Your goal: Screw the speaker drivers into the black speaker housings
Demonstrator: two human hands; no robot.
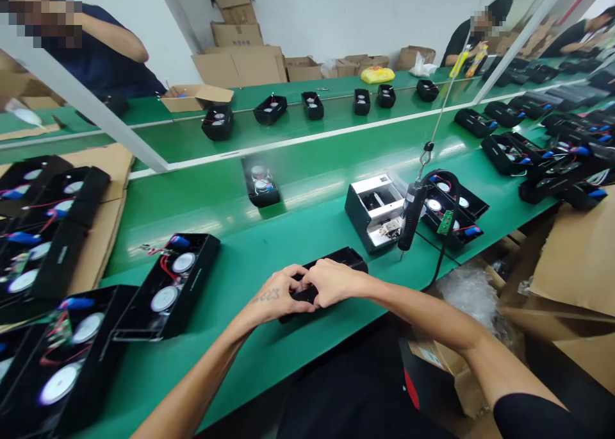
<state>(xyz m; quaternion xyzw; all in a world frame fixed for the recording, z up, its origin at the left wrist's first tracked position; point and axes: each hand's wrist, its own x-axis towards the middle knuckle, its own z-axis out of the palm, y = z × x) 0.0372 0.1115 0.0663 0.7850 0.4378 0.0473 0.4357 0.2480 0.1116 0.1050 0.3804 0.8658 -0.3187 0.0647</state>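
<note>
A black speaker housing (342, 259) lies on the green bench (269, 247) right in front of me. My left hand (276, 296) and my right hand (330, 282) are both curled over its near end, fingers pressed together and touching each other. What the fingertips work on is hidden under the hands. An electric screwdriver (412, 216) hangs on a cord just right of the housing, over a white and black box (375, 209).
Open black housings with round speakers and red wires lie at my left (175, 282) and right (454, 211). More travel on the conveyor belt (260, 184) and far bench. Cardboard boxes stand at right (576, 259). Other people sit at far left and far right.
</note>
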